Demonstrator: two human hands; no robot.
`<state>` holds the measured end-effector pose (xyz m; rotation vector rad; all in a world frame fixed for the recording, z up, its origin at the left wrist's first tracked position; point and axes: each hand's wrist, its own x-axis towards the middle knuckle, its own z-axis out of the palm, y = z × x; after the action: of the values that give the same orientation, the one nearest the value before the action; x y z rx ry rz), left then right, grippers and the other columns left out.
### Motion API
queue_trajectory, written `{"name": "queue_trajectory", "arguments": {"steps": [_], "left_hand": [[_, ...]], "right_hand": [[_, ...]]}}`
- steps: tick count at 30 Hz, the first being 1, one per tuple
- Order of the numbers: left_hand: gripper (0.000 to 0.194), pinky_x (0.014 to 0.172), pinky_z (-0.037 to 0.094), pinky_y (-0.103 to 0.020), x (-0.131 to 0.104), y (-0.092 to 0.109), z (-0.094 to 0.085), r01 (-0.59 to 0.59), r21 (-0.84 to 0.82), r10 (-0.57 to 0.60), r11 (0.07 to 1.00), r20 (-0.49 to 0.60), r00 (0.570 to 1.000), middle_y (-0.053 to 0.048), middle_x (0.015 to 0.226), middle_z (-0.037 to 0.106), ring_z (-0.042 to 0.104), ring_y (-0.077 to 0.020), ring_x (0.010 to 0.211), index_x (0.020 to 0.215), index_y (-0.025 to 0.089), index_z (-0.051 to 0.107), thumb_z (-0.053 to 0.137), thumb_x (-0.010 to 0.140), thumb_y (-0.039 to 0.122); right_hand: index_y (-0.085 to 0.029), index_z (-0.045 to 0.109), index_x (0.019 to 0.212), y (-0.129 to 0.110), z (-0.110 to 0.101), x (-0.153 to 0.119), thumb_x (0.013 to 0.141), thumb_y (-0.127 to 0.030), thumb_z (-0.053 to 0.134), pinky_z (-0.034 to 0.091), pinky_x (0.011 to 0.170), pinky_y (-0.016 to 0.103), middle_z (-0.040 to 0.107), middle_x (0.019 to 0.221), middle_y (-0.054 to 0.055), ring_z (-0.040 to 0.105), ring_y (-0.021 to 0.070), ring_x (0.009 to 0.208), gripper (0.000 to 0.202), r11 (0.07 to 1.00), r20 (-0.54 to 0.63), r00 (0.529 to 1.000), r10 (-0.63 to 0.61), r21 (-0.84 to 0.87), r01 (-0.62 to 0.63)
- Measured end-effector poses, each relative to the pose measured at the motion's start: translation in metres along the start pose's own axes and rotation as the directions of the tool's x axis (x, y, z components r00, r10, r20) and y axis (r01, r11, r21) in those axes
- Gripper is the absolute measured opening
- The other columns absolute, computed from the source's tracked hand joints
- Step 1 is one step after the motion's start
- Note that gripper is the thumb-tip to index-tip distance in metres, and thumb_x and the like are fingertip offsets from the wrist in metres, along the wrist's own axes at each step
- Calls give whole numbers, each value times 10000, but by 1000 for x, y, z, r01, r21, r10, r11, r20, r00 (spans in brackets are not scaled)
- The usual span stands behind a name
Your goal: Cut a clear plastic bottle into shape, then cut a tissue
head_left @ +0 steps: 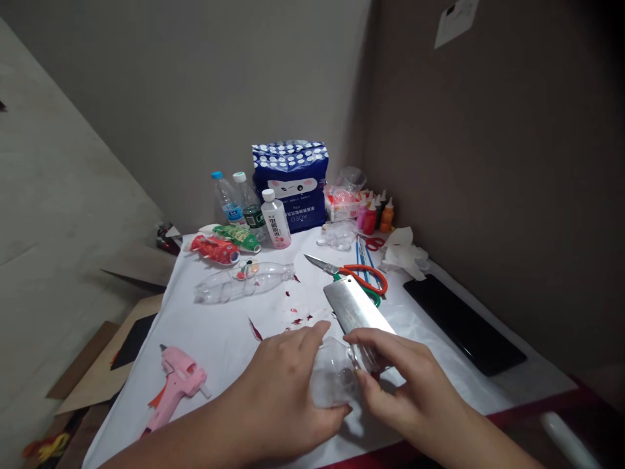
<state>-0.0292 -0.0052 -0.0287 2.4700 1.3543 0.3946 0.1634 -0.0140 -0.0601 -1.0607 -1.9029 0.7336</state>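
Note:
Close to the table's front edge, both hands grip a clear plastic bottle piece. My left hand wraps round its wider left end, thumb underneath. At the right end, my right hand pinches the narrower ribbed part between thumb and fingers. Just behind the right hand lies a cleaver, its blade flat on the cloth and its near end hidden. Orange-handled scissors rest beyond it, blades pointing left. A pink hot glue gun lies left of my left arm.
A clear bottle lies left of centre, near red and green bottle pieces. Standing bottles, a blue bag and paint bottles line the back. Right are white paper scraps and a black panel. Red scraps litter the middle.

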Motion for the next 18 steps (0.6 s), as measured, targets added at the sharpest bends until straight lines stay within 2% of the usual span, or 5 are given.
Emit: {"name": "queue_trajectory", "arguments": {"steps": [6, 9, 12, 14, 18], "left_hand": [[425, 637, 461, -312, 2, 4, -19, 280, -60, -275, 958, 87, 958, -14, 812, 677, 627, -215, 704, 954, 227, 586, 670, 642, 504], [408, 607, 420, -300, 2, 0, -24, 341, -17, -339, 940, 80, 937, -18, 776, 661, 606, -213, 684, 875, 224, 589, 658, 629, 542], [432, 588, 387, -294, 2, -3, -25, 370, 28, -371, 929, 73, 926, -28, 765, 654, 596, -220, 682, 874, 221, 592, 636, 630, 575], [458, 580, 369, -289, 2, -5, -24, 369, 46, -371, 928, 70, 926, -30, 749, 648, 590, -219, 673, 885, 215, 598, 626, 628, 594], [457, 555, 339, -280, 2, -8, -23, 362, 58, -366, 930, 74, 928, -19, 724, 639, 575, -207, 646, 885, 217, 602, 611, 639, 602]], "right_hand": [[-270, 424, 1239, 5, -13, -1, 914, -233, 434, 508, 765, 290, 551, 1140, 60, 605, 164, 898, 327, 983, 3, 998, 56, -176, -54], [-228, 501, 1063, 21, -21, -10, 881, -397, 503, 500, 638, 339, 561, 1050, 89, 622, 238, 829, 249, 854, 8, 977, 214, -487, -183], [-205, 529, 1042, 37, -25, -20, 808, -395, 574, 464, 553, 351, 584, 956, 94, 637, 272, 709, 305, 707, 51, 939, 339, -673, -218], [-207, 525, 1104, 44, -26, -23, 798, -314, 558, 461, 571, 348, 607, 922, 88, 644, 265, 679, 326, 705, 76, 925, 373, -671, -230], [-226, 458, 1252, 51, -29, -24, 793, -222, 503, 471, 666, 335, 655, 861, 55, 651, 247, 747, 462, 838, 96, 927, 363, -468, -280]]}}
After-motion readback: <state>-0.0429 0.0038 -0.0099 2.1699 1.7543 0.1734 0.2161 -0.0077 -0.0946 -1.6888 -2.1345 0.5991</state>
